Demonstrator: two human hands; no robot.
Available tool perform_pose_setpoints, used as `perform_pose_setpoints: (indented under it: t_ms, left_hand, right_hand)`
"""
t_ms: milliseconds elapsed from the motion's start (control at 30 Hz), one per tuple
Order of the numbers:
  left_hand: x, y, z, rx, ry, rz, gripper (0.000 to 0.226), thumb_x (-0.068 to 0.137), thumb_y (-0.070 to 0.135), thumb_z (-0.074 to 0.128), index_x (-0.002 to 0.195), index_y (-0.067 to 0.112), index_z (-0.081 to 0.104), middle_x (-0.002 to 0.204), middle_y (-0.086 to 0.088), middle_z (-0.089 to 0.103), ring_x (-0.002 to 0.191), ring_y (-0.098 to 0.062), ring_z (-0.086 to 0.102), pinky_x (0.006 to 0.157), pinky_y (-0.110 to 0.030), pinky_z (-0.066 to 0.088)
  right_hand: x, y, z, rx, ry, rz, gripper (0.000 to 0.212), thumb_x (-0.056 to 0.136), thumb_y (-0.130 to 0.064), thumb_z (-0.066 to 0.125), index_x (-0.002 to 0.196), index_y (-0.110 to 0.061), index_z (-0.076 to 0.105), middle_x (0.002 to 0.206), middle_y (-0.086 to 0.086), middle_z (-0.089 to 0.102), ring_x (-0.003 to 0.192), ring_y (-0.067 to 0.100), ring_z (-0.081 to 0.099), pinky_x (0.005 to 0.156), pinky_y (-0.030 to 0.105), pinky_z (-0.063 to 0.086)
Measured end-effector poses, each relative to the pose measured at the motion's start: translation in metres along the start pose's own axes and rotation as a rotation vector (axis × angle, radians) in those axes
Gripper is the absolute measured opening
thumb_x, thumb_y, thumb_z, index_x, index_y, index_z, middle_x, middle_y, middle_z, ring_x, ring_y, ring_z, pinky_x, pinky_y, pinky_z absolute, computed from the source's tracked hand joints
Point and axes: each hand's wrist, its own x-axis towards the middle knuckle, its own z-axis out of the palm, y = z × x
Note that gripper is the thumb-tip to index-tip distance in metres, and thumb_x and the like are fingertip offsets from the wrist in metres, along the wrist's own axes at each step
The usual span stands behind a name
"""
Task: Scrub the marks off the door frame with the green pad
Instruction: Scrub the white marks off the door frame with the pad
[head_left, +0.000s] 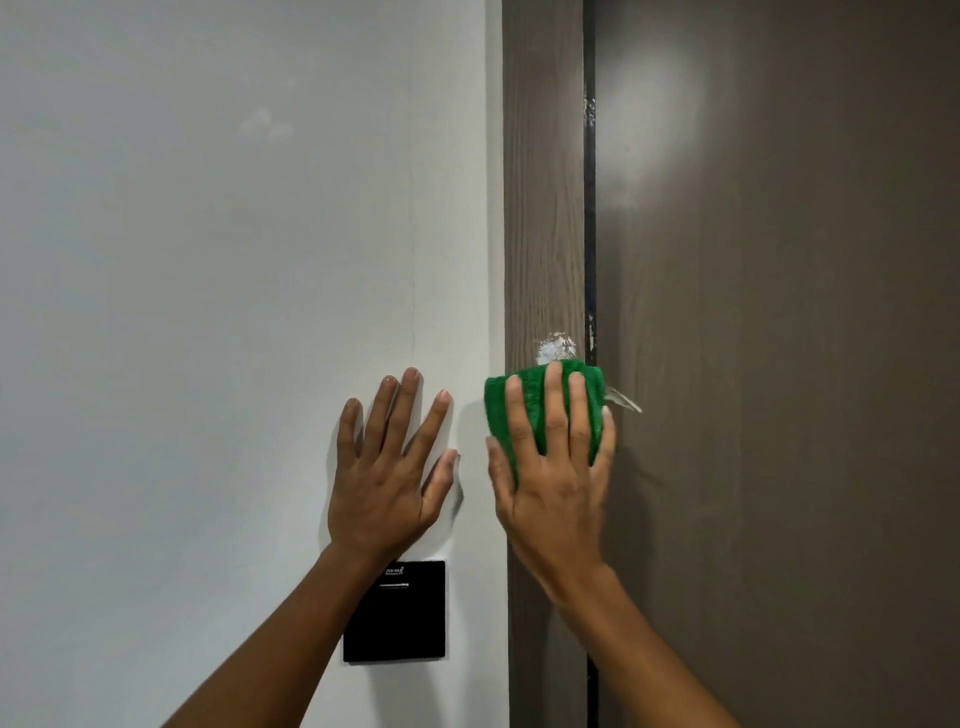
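Note:
The brown wood-grain door frame (543, 208) runs vertically through the middle of the head view. A whitish smeared mark (556, 349) sits on it at mid height. Directly below that mark my right hand (553, 467) presses the green pad (532, 402) flat against the frame, fingers spread over the pad. My left hand (387, 467) lies flat and spread on the white wall (234, 312) just left of the frame, holding nothing. Small pale flecks (590, 111) show along the dark gap beside the frame.
The brown door (779, 364) fills the right side, with a pale streak (623, 401) next to the pad. A black square wall panel (400, 623) sits below my left wrist. A bright light patch reflects on the door's upper part.

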Motion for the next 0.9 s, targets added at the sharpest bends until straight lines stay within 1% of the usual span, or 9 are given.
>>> perform_pose_setpoints:
  t_ms: [100,233,333,433,567,667,767,833,900]
  left_hand:
    - [0.0,-0.001,-0.001,-0.015,0.008,0.01,0.066,0.098,0.052,0.03,0.156,0.024,0.017,0.166,-0.01,0.013,0.153,-0.029,0.011,0.121,-0.054,0.015]
    - [0.001,0.0,-0.002,-0.005,0.004,-0.007,0.067,0.096,0.051,0.035,0.156,0.024,0.021,0.165,-0.011,0.016,0.153,-0.028,0.01,0.122,-0.053,0.011]
    - [0.002,-0.001,-0.002,-0.003,0.01,-0.001,0.067,0.096,0.05,0.035,0.156,0.024,0.02,0.165,-0.011,0.016,0.153,-0.028,0.01,0.122,-0.053,0.011]
    - [-0.001,-0.001,0.0,-0.018,0.015,0.007,0.066,0.097,0.05,0.032,0.156,0.024,0.019,0.166,-0.01,0.014,0.153,-0.029,0.011,0.122,-0.053,0.012]
    - [0.0,0.001,-0.005,-0.034,-0.029,0.002,0.067,0.095,0.052,0.034,0.155,0.023,0.025,0.165,-0.011,0.015,0.153,-0.029,0.012,0.122,-0.053,0.011]
    - [0.011,0.005,-0.016,-0.093,-0.056,-0.044,0.067,0.093,0.054,0.032,0.152,0.022,0.032,0.164,-0.011,0.02,0.152,-0.028,0.013,0.122,-0.052,0.009]
    - [0.041,0.005,-0.025,-0.14,-0.048,-0.1,0.069,0.093,0.055,0.032,0.154,0.023,0.027,0.164,-0.011,0.018,0.152,-0.027,0.012,0.122,-0.053,0.008]
    - [0.061,0.001,-0.026,-0.14,-0.049,-0.135,0.068,0.095,0.054,0.029,0.156,0.023,0.02,0.166,-0.011,0.012,0.153,-0.026,0.007,0.123,-0.053,0.007]
    - [0.067,-0.003,-0.021,-0.102,-0.048,-0.147,0.067,0.097,0.054,0.024,0.157,0.024,0.014,0.167,-0.01,0.006,0.154,-0.025,0.003,0.123,-0.054,0.008]
  right_hand:
    - [-0.03,0.015,0.0,0.004,-0.028,-0.099,0.061,0.097,-0.044,0.043,0.152,-0.022,0.027,0.161,0.012,0.021,0.15,0.029,0.016,0.116,0.059,0.023]
    - [-0.019,0.032,-0.006,0.085,-0.016,0.092,0.06,0.098,-0.044,0.037,0.152,-0.019,0.026,0.162,0.013,0.016,0.151,0.029,0.009,0.116,0.057,0.026]
    - [0.022,0.016,-0.009,0.08,0.014,0.148,0.06,0.099,-0.043,0.036,0.153,-0.019,0.024,0.162,0.013,0.015,0.151,0.028,0.006,0.12,0.055,0.018]
    - [0.016,0.006,-0.004,0.045,0.001,0.037,0.062,0.099,-0.043,0.037,0.154,-0.02,0.021,0.162,0.012,0.016,0.151,0.028,0.009,0.121,0.051,0.01]
    - [-0.03,0.028,-0.003,-0.01,-0.061,-0.144,0.059,0.099,-0.045,0.035,0.152,-0.02,0.027,0.161,0.011,0.02,0.15,0.027,0.014,0.117,0.052,0.021]
    - [-0.017,0.039,-0.011,0.039,-0.079,0.025,0.06,0.098,-0.044,0.033,0.153,-0.02,0.025,0.162,0.011,0.015,0.151,0.027,0.01,0.117,0.052,0.022]
    - [0.026,0.024,-0.017,0.083,-0.029,0.18,0.061,0.099,-0.044,0.031,0.154,-0.019,0.019,0.163,0.013,0.012,0.151,0.027,0.006,0.119,0.054,0.022]
    - [0.05,0.011,-0.015,0.08,-0.008,0.19,0.06,0.1,-0.043,0.031,0.154,-0.023,0.014,0.163,0.012,0.01,0.151,0.028,0.005,0.12,0.054,0.016]
    - [0.051,0.003,-0.007,0.023,0.0,0.093,0.059,0.101,-0.043,0.031,0.155,-0.027,0.012,0.163,0.011,0.011,0.151,0.029,0.006,0.121,0.054,0.013]
